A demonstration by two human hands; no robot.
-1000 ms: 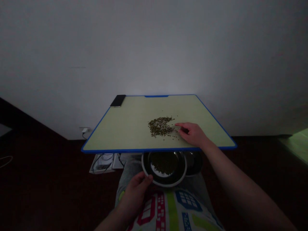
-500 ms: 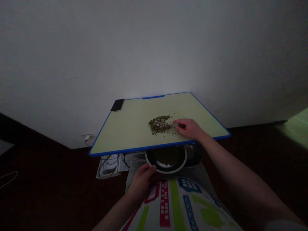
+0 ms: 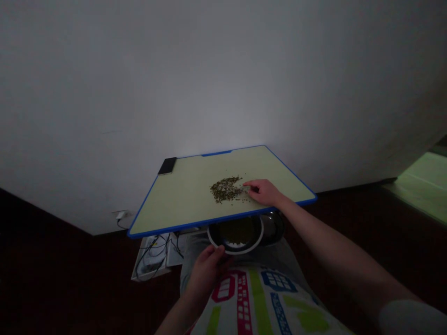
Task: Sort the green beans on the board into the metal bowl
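Note:
Small green-brown beans or seeds [image 3: 225, 190] lie in a loose patch on a pale yellow board tabletop [image 3: 181, 200] with a blue rim. My right hand [image 3: 262, 191] rests at the patch's right side, index finger stretched toward the beans and thumb apart from it; its other fingers are curled and partly hidden. Below the near edge, my left hand [image 3: 208, 265] grips the white rim of a dark bowl [image 3: 244, 250], thumb on top. More of the same small grains [image 3: 237, 229] seem to lie inside, though it is dim there.
A black phone [image 3: 167, 165] lies at the board's far left corner. A shiny metal pot [image 3: 274, 228] sits right of the bowl, under the edge. White boxes with cables [image 3: 152, 256] stand on the floor at left, near a wall plug [image 3: 120, 215]. A wall [image 3: 223, 83] rises behind.
The view has shifted, so the board sits a little lower and further left. My right hand stays at the patch's right side with its fingers slightly moved. My left hand keeps the bowl's rim.

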